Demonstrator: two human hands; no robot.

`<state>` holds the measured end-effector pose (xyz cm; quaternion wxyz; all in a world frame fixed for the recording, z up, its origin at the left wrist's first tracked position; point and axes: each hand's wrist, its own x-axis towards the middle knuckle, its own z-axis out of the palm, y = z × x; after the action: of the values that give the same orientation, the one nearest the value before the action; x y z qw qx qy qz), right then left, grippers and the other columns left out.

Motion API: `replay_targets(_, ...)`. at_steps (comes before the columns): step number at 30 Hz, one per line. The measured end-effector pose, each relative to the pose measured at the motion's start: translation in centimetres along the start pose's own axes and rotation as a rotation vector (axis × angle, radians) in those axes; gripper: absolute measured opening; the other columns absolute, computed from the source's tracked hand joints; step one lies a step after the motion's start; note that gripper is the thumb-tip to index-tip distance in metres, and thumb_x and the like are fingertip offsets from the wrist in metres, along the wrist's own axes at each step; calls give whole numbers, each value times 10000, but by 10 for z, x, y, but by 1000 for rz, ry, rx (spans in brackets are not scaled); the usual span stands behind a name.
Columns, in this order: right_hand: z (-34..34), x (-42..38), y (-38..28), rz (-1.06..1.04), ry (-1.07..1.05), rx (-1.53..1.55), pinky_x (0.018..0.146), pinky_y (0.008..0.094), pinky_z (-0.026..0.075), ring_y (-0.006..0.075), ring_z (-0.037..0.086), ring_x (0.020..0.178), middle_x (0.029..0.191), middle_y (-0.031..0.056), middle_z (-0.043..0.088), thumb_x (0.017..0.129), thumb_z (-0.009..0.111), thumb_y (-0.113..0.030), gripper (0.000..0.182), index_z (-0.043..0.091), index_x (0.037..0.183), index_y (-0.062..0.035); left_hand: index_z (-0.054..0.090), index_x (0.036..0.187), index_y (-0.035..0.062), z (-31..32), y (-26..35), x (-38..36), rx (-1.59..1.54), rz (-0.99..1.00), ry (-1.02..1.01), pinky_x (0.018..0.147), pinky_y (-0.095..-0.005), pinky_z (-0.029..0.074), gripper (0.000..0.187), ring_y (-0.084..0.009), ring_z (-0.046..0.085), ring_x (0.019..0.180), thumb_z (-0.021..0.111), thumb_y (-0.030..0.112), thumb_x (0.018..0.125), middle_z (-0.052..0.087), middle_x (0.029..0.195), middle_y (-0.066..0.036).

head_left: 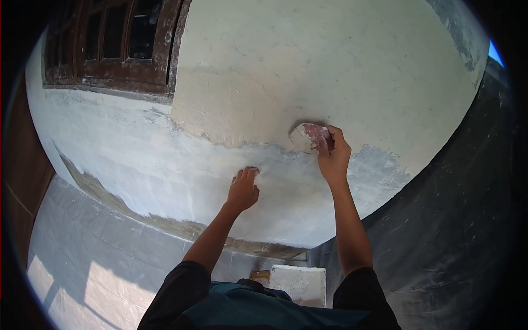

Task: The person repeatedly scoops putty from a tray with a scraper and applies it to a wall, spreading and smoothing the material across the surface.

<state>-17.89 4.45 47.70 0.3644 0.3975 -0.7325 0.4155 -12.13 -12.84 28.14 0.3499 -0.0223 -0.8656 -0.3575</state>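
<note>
My right hand (335,154) pinches a flat, reddish piece (314,135) crusted with off-white filler, thumb on one side and fingers on the other. The piece lies at or against the wall (247,93), just above the ragged border between the cream coat and the whiter, greyish lower band (165,170). Lower and to the left, my left hand (243,190) is at that lower band, its fingers close together and bent. Something small and dark reddish shows by its fingertips, too small to name.
A brown wooden window frame (159,49) is at the upper left. Below my arms stands a white-smeared, square-topped object (297,283) with a brown item (260,276) beside it. Grey tiled floor (71,220) lies left, a dark surface (434,220) right.
</note>
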Motion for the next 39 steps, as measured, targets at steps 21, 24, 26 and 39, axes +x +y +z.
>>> replay_targets(21,9,-14,-3,-63,-190,-61,674,302,482,327,620,759,858,195,599,762,540,96,297,519,1047,16,420,1081,41,8,3,-3,37,8,57,806,-432,414,420,-308,474,975,571,30,689,453,1038,-126)
replay_targets(24,13,-4,-1,-53,-123,-113,667,294,477,304,622,747,854,187,601,763,545,94,297,518,1048,15,419,1083,39,6,4,-3,42,12,53,803,-432,415,422,-311,472,981,576,37,692,451,1035,-128)
replay_targets(26,6,4,-3,-29,-78,-105,653,285,472,273,619,726,846,175,604,763,546,94,297,518,1048,17,419,1084,36,4,2,-3,34,10,51,802,-432,416,421,-312,470,983,578,41,694,450,1032,-129)
replay_targets(39,6,-6,1,-10,-49,-67,656,278,474,252,618,717,833,178,607,762,563,81,297,525,1051,21,432,1109,40,6,2,-4,37,-9,16,835,-441,411,426,-309,460,1017,551,43,700,447,1073,-121)
